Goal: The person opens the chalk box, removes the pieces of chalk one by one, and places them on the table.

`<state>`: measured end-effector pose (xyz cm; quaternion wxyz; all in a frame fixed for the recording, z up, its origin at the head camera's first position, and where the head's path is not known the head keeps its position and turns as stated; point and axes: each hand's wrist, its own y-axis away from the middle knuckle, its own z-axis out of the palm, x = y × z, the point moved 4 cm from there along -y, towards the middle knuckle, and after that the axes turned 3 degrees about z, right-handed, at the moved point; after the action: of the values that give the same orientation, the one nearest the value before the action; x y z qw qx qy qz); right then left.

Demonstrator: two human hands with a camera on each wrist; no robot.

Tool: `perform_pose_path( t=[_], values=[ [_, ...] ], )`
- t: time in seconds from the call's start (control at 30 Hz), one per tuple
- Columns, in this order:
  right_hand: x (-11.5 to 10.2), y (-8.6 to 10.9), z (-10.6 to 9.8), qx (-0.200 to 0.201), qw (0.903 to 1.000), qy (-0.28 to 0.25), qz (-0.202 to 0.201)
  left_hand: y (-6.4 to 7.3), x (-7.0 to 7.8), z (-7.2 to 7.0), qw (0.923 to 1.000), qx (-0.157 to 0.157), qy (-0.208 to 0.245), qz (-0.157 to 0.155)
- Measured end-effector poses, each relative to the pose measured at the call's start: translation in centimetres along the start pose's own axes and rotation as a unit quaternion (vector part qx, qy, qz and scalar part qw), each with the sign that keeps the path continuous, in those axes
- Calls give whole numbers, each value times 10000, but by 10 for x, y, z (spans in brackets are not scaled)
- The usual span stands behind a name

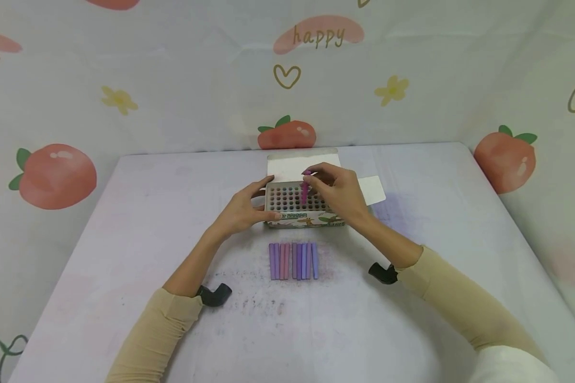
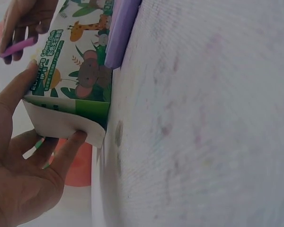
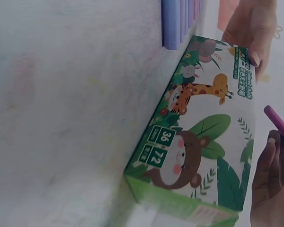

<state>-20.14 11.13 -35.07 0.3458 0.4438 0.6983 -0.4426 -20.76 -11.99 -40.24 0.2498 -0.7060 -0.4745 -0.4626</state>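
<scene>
Mid-table stands a chalk box [image 1: 292, 221] printed with cartoon animals, its top open on a tray pierced with rows of round holes. My left hand [image 1: 241, 213] holds the box's left end, thumb by the front top edge and fingers against the white end flap [image 2: 61, 123]. Over the tray, my right hand [image 1: 342, 194] pinches a magenta chalk stick [image 1: 304, 192] upright between thumb and fingers. Its lower end overlaps the holes in the head view. In front of the box lies a row of purple, pink and blue chalk sticks [image 1: 281, 260], side by side.
The box's white lid [image 1: 297, 166] is folded back behind it, and a side flap [image 1: 372, 190] sticks out right. Chalk smudges mark the white tablecloth [image 1: 254, 335]. A patterned curtain [image 1: 196, 101] hangs behind the table. Black wrist devices [image 1: 215, 295] sit at both forearms.
</scene>
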Motion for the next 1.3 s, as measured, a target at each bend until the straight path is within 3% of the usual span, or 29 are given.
perform_pose_path(
  t=[0.23,0.57,1.0,1.3],
  values=[
    [2,14,-11,2,9990,-327,300,1,1,0,10000,-15,-28,11],
    [8,35,-20,-330,9919,-738,980,0,0,1,10000,-26,-68,5],
    [23,63,-28,-659,9772,-819,1843,2,3,2,10000,-21,-52,5],
    [31,78,-23,-869,9695,-884,2115,2,2,1,10000,-6,-33,-36]
  ],
)
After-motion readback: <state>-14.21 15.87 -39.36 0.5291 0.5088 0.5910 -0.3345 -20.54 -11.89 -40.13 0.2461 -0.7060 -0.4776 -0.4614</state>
